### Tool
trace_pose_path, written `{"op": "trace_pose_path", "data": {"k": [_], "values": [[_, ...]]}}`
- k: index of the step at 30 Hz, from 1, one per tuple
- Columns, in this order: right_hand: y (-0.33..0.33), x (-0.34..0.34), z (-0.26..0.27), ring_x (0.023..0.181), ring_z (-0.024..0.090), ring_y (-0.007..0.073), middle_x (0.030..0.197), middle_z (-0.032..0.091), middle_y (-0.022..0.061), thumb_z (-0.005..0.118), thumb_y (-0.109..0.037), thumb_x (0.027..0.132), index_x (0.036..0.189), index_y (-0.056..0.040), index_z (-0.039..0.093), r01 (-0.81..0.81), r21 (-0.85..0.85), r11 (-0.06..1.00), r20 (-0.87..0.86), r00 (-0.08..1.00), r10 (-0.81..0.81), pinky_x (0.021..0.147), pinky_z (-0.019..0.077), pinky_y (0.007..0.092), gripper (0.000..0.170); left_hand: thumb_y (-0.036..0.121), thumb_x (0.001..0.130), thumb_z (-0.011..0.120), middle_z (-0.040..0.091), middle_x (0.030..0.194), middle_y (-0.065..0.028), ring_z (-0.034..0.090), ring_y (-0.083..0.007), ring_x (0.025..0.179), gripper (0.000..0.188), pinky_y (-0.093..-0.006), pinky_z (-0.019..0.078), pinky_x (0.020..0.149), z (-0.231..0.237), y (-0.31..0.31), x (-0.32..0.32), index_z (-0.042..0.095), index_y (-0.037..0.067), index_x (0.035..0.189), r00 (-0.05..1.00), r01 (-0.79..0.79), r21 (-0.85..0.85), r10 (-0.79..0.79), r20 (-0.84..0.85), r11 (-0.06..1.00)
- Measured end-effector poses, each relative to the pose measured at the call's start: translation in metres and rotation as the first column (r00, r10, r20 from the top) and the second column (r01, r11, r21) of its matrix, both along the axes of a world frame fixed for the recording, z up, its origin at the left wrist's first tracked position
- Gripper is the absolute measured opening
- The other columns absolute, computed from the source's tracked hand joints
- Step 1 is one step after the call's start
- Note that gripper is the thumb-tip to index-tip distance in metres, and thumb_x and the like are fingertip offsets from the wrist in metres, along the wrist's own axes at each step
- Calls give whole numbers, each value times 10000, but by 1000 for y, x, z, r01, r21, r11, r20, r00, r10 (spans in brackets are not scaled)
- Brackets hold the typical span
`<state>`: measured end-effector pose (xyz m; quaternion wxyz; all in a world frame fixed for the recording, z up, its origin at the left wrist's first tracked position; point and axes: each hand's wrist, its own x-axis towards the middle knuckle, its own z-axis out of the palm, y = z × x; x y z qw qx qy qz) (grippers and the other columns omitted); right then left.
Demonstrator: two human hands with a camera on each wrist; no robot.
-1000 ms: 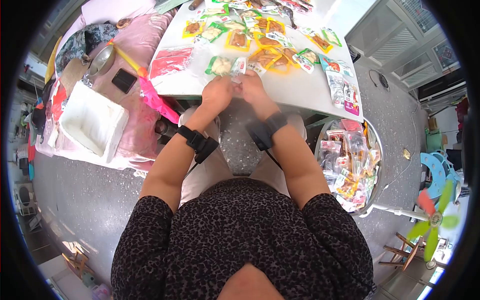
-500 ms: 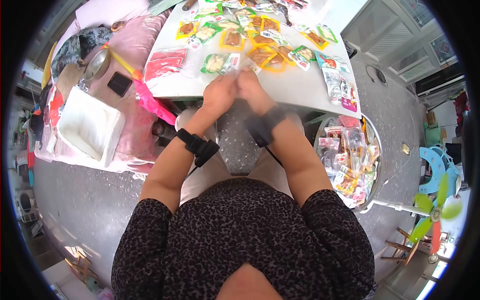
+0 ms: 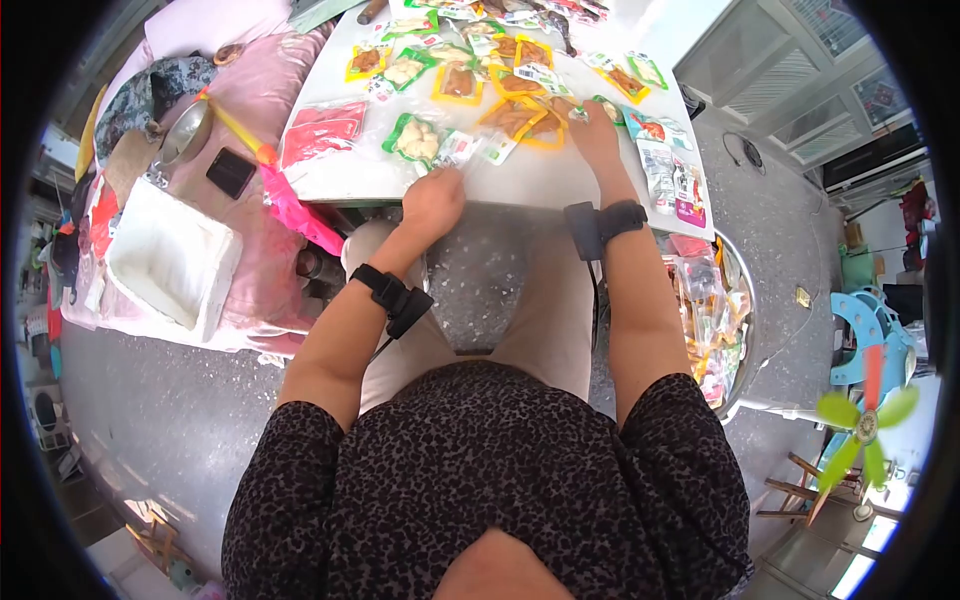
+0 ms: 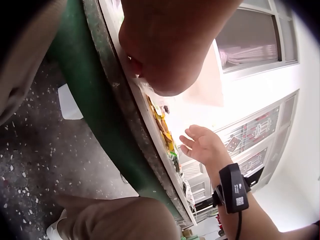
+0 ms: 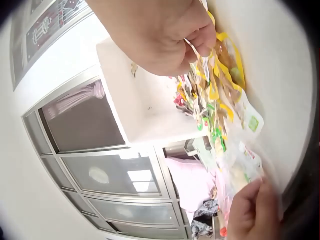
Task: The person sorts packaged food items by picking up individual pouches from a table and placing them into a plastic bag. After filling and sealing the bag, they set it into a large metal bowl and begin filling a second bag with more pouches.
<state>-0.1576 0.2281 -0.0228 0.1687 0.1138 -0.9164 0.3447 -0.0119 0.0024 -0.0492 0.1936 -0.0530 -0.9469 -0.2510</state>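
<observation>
Head: the hands have parted; the right hand [image 3: 597, 135] is beside yellow-edged packets [image 3: 522, 118], right of the nearest green-edged packet [image 3: 415, 140], leaving that to the left hand [image 3: 435, 200]. Left wrist: the right fingers [image 4: 188, 142] are spread, seemingly empty. Right wrist: the left hand pinches the green-edged packet's clear end, fingertips the head view hides

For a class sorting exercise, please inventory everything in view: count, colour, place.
Table: one, white, ahead
Food packets: many, largely yellow- or green-edged, on the table
Red packages: count unclear, red, table's left
Tub: one, silvery, at right, holding more packets
Cloth: count unclear, pink, left
Foam box: one, white, on the cloth
Bowl: one, silvery, beyond the box
Flat device: one, black, near the box
Fan: one, green and orange, far right
Remaining clutter: uncountable, mixed, around the edges
Wrist devices: two, black, one per wrist
Left hand: one, bare, pinching a green-edged packet
Right hand: one, bare, at table's right
</observation>
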Motion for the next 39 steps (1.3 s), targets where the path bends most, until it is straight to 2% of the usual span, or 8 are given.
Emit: {"op": "trace_pose_path", "data": {"k": [3,9,15,19,28,30,36,39], "values": [[16,-1,1,1030,423,277,1083,436,85,513,-109,677,935,-95,515,196,490,849,-53,979,-195,750,380,485,259,125,708,464,526,719,-121,525,-316,655,76,-408,427,568,0,-1,1,482,52,713,1000,-4,-6,4,13,1000],[32,-24,-12,844,523,306,879,543,126,471,-102,715,875,-57,524,157,469,869,5,984,-181,699,427,417,174,122,707,463,527,724,-122,523,-319,666,73,-412,426,579,-2,-2,1,481,52,715,1000,15,29,-14,-21,999],[47,-3,5,759,543,282,829,553,149,446,-113,771,900,-5,500,195,-6,981,-312,931,-187,687,454,357,176,134,717,453,528,733,-128,522,-320,685,89,-416,422,593,-5,-3,0,486,52,723,1000,-3,25,3,19,1000],[54,19,23,714,521,146,833,509,44,430,-89,797,931,-25,492,227,-697,680,250,966,-67,616,495,310,161,144,734,462,533,728,-114,523,-294,714,95,-390,417,617,-1,-2,1,504,62,758,997,-29,35,26,72,999],[44,85,58,747,553,174,898,531,98,404,-44,808,929,-21,460,136,-907,398,250,935,251,616,505,312,136,272,765,510,543,769,-111,542,-206,725,283,-298,432,649,30,8,17,525,35,919,996,-21,331,-8,87,943],[36,96,58,791,547,172,929,530,102,400,-17,803,915,-19,465,86,-883,462,255,913,319,649,503,312,129,320,778,517,545,820,-100,541,-182,762,352,-296,433,675,45,13,23,498,39,989,970,6,514,-131,207,858],[7,153,41,939,482,165,991,520,95,391,60,788,837,-17,479,-401,-739,542,117,716,688,804,397,253,127,408,770,525,430,1107,-111,486,-249,963,589,-391,423,758,58,31,45,263,81,1184,744,-538,758,-629,223,-368],[-2,172,37,961,475,177,1089,475,111,413,36,798,851,-32,474,-436,-626,646,110,771,628,814,381,273,105,196,797,506,415,1112,-121,483,-222,952,490,-317,435,743,49,32,53,246,45,1185,766,-457,863,-589,258,-216]]}}
